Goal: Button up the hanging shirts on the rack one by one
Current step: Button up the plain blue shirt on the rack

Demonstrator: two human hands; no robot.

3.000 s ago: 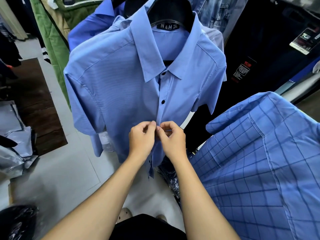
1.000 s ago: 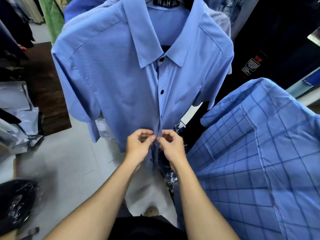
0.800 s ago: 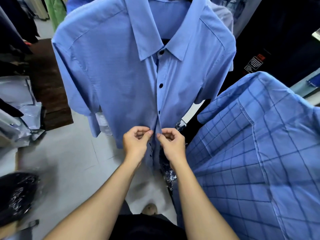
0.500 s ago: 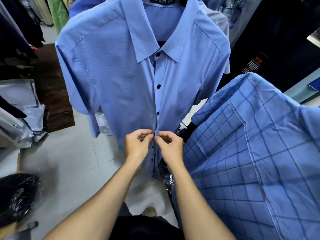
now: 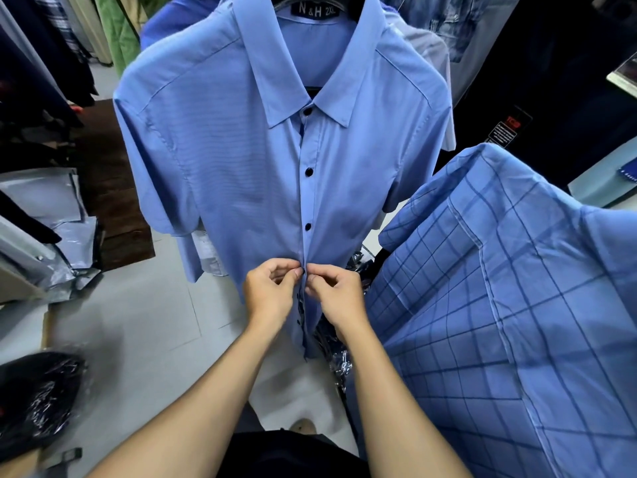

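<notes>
A plain light blue short-sleeved shirt (image 5: 241, 160) with dark buttons hangs on a black hanger in front of me. Three buttons along its placket (image 5: 307, 198) are closed, from the collar down. My left hand (image 5: 270, 294) pinches the left front edge just below the third button. My right hand (image 5: 336, 296) pinches the right front edge opposite it, thumbs nearly touching. The button between my fingers is hidden. Below my hands the front hangs apart, with two more dark buttons showing.
A blue checked shirt (image 5: 499, 305) hangs close at the right. Green and dark clothes (image 5: 113, 32) hang at the back left, denim (image 5: 444, 22) at the back right. Plastic bags (image 5: 51, 219) lie on the floor at the left, a dark bag (image 5: 31, 398) at the lower left.
Both hands have moved down the placket from the third button to the one below it, and the third button now shows closed. The camera has tilted slightly.
</notes>
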